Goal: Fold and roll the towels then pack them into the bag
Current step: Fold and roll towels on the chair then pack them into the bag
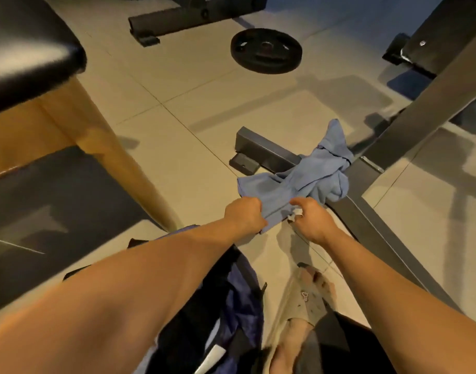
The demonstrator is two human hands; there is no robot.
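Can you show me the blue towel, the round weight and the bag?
blue towel (299, 179), head view, on its crumpled middle.
round weight (254, 59), head view, on its flat black face, beside the centre hole.
bag (242, 290), head view, on its dark blue fabric side.

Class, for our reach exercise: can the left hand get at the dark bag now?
Likely yes: the bag lies close under that forearm, though the left hand now grips the blue towel.
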